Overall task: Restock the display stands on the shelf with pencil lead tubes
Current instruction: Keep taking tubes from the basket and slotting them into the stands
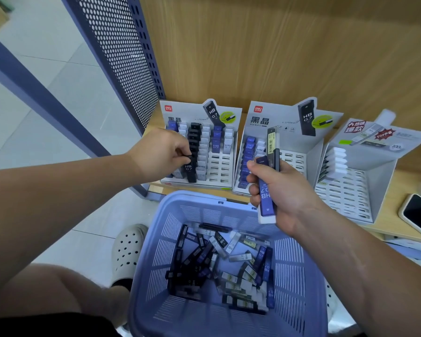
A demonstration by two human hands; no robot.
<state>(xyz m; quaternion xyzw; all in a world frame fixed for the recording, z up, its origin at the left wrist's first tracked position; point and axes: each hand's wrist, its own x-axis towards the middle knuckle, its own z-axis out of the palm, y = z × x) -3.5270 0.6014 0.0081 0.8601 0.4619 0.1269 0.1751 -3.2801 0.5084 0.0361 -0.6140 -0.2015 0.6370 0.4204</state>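
Head view: left hand (161, 154) pinches black tube (190, 170) at left stand (219, 164) slot, 11 o'clock in frame; a skewed push could jam it or topple neighbours. Right hand (284, 190) grips spare tubes (266, 193), 4 o'clock; the fanned bundle could slip into basket (192, 198), 6 o'clock.

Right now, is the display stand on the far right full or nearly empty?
Nearly empty. The far-right display stand holds only one row of white-capped tubes along its left side; its other slots are bare.
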